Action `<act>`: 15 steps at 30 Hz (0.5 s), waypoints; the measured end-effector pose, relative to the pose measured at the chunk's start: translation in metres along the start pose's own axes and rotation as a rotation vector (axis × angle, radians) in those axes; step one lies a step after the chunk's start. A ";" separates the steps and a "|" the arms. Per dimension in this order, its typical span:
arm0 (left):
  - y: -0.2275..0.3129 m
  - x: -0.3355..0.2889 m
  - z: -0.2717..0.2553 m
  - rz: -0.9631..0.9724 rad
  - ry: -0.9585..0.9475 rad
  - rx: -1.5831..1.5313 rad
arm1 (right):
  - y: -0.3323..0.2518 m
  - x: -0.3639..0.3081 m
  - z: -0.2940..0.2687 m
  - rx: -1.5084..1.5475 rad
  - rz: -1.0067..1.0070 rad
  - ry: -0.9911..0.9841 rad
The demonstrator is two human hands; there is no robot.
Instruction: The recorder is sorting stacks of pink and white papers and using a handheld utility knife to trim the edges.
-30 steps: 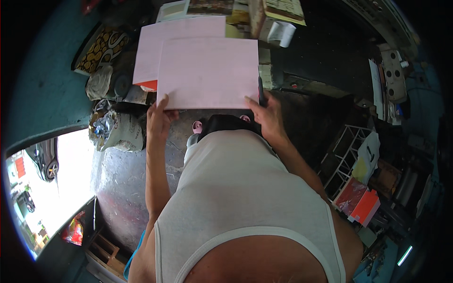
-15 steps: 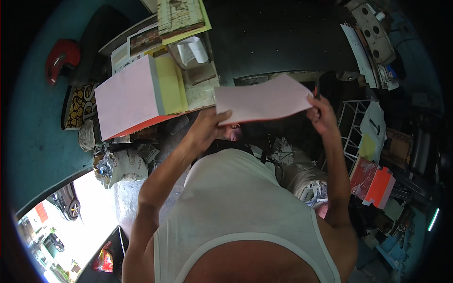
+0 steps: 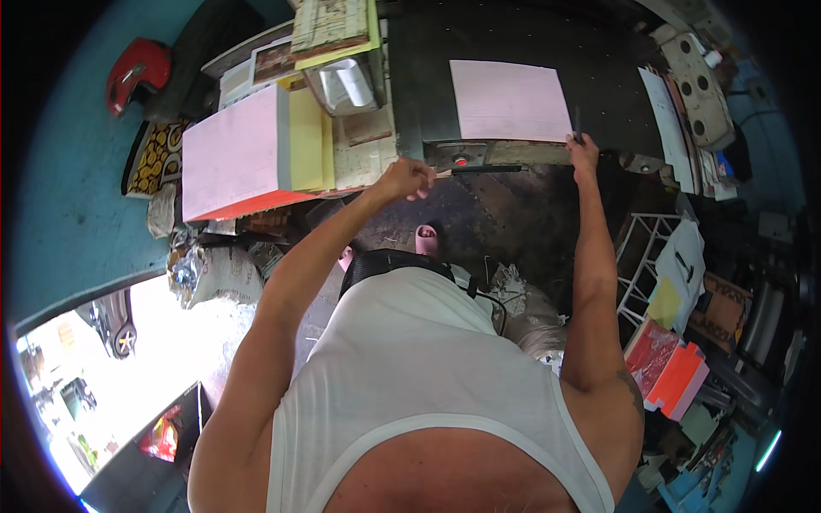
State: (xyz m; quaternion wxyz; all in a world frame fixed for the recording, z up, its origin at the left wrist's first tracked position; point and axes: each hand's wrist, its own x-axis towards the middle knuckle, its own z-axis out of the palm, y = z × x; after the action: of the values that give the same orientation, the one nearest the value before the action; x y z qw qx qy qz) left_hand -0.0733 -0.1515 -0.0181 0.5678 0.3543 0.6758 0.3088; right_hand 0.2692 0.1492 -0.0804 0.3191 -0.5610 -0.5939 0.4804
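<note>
A stack of pink paper sheets (image 3: pixel 511 101) lies flat on the dark, dotted machine table (image 3: pixel 419 85). My right hand (image 3: pixel 583 156) is closed at the near right corner of the stack. A slim dark tool (image 3: pixel 578 125) sticks up from its fingers; its kind is too small to tell. My left hand (image 3: pixel 407 179) hovers off the paper, in front of the table's near edge, with fingers loosely bent and apart and nothing visible in them. To its left, a thick pile of pink paper (image 3: pixel 235 154) rests beside yellow sheets (image 3: pixel 306 141).
A red button (image 3: pixel 461 160) sits on the table's front edge, near a thin dark bar (image 3: pixel 486 169). Papers (image 3: pixel 669 128) and a grey block with round holes (image 3: pixel 703 94) stand at the right. A white wire rack (image 3: pixel 643 256) and sacks (image 3: pixel 224 278) flank me.
The pink sheets went from between both my hands down onto the dark table, farther away. My left hand let go of them; my right hand stays at their corner.
</note>
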 end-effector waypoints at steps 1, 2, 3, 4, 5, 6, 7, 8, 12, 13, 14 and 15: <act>-0.004 -0.022 -0.002 0.066 -0.046 0.187 | 0.012 0.007 -0.002 0.029 -0.066 0.057; -0.005 -0.045 -0.004 0.062 -0.014 0.179 | 0.020 0.016 -0.001 0.061 -0.070 0.128; -0.004 -0.072 -0.009 0.226 0.060 0.357 | 0.023 0.021 -0.004 0.005 -0.147 0.116; -0.003 -0.099 -0.019 0.372 0.132 0.538 | 0.025 0.021 -0.003 -0.050 -0.085 0.153; 0.001 -0.124 -0.032 0.336 0.183 0.553 | 0.024 0.020 -0.004 -0.322 -0.225 0.225; 0.006 -0.145 -0.045 0.453 0.371 0.686 | 0.020 0.016 -0.002 -0.474 -0.262 0.306; 0.011 -0.162 -0.058 0.602 0.558 0.819 | 0.016 0.007 0.003 -0.476 -0.335 0.340; 0.015 -0.174 -0.075 0.581 0.703 0.847 | 0.008 -0.001 0.007 -0.509 -0.307 0.391; 0.025 -0.178 -0.155 0.418 1.123 0.981 | -0.028 -0.059 0.064 -0.261 -0.307 0.219; 0.026 -0.171 -0.171 0.287 1.125 0.956 | -0.038 -0.080 0.088 -0.136 -0.321 0.142; 0.027 -0.164 -0.182 0.321 1.143 0.960 | -0.049 -0.103 0.107 -0.220 -0.308 0.047; 0.028 -0.156 -0.190 0.228 1.094 0.929 | -0.062 -0.127 0.129 -0.168 -0.348 -0.084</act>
State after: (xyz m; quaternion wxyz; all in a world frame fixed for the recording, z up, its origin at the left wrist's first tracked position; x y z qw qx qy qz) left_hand -0.2405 -0.2684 0.1219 -0.0962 0.4219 0.8833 0.1803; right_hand 0.1496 0.0042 -0.0463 0.3243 -0.4538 -0.7327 0.3899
